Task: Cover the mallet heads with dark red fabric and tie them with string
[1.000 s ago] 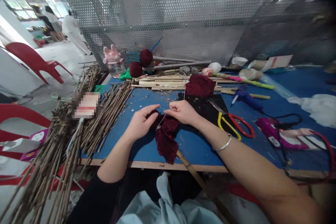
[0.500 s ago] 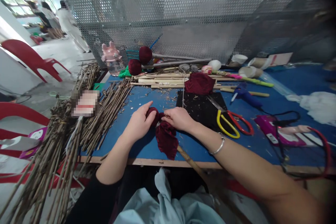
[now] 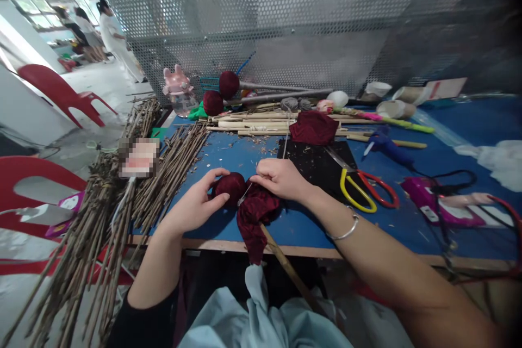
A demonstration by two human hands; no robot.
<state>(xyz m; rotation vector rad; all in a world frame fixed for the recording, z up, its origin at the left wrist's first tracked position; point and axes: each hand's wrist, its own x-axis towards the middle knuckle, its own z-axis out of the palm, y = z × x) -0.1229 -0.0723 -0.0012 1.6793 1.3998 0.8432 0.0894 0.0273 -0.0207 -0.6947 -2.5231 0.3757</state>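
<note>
My left hand [image 3: 196, 201] is curled round the left side of a dark red cloth-covered ball [image 3: 229, 189], thumb and fingers resting on it. Below the ball, the gathered loose cloth [image 3: 258, 212] spreads towards the table edge, with a bamboo stick [image 3: 281, 261] coming out from under it. My right hand [image 3: 281, 178] is closed in a pinch beside the cloth's neck. Grey yarn [image 3: 245, 193] runs from that neck into the right fingers. Another length leads back from behind this hand to small grey yarn balls [image 3: 289, 104].
Scissors [image 3: 359, 187], a black sheet [image 3: 314, 160], folded dark red cloth [image 3: 314, 128] and a blue glue gun [image 3: 389, 147] lie to the right. Bundled twigs [image 3: 163, 174] cover the left side. Two finished red balls, bamboo sticks and a pink-lidded bottle [image 3: 178, 92] stand behind.
My left hand has shifted left and opened wider round the ball, which shows more fully. My right hand is more tightly closed, and yarn is now visible at the neck.
</note>
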